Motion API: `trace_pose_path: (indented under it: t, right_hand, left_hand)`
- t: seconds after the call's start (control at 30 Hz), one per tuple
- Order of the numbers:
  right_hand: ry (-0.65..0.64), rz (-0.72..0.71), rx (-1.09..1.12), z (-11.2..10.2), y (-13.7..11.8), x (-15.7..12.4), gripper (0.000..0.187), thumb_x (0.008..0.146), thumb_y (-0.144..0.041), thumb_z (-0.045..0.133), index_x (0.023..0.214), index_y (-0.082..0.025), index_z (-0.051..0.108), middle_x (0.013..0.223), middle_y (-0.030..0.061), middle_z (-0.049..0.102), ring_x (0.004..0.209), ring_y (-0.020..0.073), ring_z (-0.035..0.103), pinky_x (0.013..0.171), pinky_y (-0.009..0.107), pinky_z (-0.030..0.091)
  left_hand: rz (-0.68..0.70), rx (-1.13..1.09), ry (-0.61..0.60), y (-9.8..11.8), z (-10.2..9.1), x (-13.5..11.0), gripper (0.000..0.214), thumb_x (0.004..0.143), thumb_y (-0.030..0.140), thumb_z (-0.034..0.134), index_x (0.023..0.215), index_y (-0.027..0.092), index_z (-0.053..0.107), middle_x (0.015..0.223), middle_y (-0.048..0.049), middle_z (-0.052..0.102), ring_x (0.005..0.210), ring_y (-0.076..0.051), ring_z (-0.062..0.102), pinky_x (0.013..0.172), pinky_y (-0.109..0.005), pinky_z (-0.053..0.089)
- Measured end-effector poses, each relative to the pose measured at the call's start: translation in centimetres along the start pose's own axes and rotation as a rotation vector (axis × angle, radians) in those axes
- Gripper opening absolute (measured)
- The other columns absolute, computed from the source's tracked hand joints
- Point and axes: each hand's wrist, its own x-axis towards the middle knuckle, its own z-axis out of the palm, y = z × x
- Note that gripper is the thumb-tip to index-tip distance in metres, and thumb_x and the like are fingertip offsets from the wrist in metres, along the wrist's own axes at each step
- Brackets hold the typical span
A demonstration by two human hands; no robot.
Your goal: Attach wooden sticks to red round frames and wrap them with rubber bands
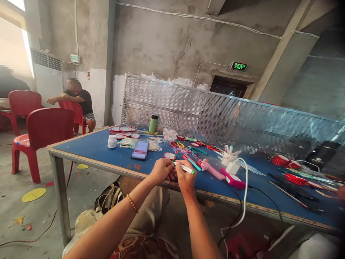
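Left hand (163,170) and right hand (185,181) were positioned close together at the near edge of the table (86,148). The left hand held its fingers narrow, pinched about the lower end of a red-and-green strip (175,156), which projected above the fingertips. The right hand was closed in a pen grip on a white marker (185,167), green end toward the right; its opposite end was located just beside the strip, and contact could not be determined. A red-rimmed disc (168,155) lay just beyond the left hand. Readable text appeared on the green wall sign (239,66): "安全出口" above "EXIT". Label print on the white bottle (111,141) was too small to read.
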Motion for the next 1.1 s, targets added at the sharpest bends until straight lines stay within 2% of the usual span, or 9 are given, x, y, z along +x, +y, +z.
trace_pose_path:
  t: [0.2, 0.8, 1.0, 1.1]
  right_hand:
    - [0.035, 0.024, 0.021, 0.0, 0.0, -0.1, 0.021, 0.089, -0.033, 0.055, 0.078, -0.018, 0.065, 0.062, 0.001, 0.064, 0.052, 0.0139, 0.056, 0.052, 0.025, 0.047]
    - [-0.005, 0.009, 0.015, 0.0, -0.4, 0.0, 0.021, 0.088, -0.034, 0.056, 0.075, -0.019, 0.064, 0.061, 0.0001, 0.063, 0.049, 0.0127, 0.054, 0.049, 0.024, 0.046]
    - [0.131, 0.165, 0.19, -0.1, -1.4, -0.1, 0.024, 0.085, -0.039, 0.059, 0.074, -0.018, 0.063, 0.052, -0.0032, 0.056, 0.041, 0.0118, 0.051, 0.041, 0.023, 0.043]
    - [0.105, 0.15, 0.18, -0.1, -1.0, -0.2, 0.024, 0.085, -0.038, 0.06, 0.074, -0.018, 0.063, 0.054, -0.0029, 0.057, 0.043, 0.0116, 0.051, 0.043, 0.023, 0.043]
  left_hand:
    - [-0.006, -0.016, -0.002, 0.1, 0.0, -0.1, 0.021, 0.087, 0.017, 0.048, 0.066, 0.015, 0.051, 0.059, -0.002, 0.067, 0.044, -0.01, 0.064, 0.037, -0.012, 0.042]
    - [0.007, -0.025, 0.01, -0.4, 0.0, 0.1, 0.021, 0.085, 0.013, 0.049, 0.064, 0.014, 0.054, 0.052, 0.0012, 0.062, 0.043, -0.01, 0.064, 0.036, -0.013, 0.043]
    - [-0.012, -0.093, -0.025, -0.1, -0.1, -0.1, 0.02, 0.089, 0.023, 0.051, 0.074, 0.012, 0.058, 0.064, -0.0053, 0.071, 0.043, -0.01, 0.064, 0.036, -0.014, 0.042]
    - [-0.018, -0.124, -0.039, 0.0, -0.2, -0.2, 0.02, 0.089, 0.026, 0.052, 0.075, 0.012, 0.058, 0.067, -0.0064, 0.072, 0.043, -0.01, 0.064, 0.036, -0.014, 0.042]
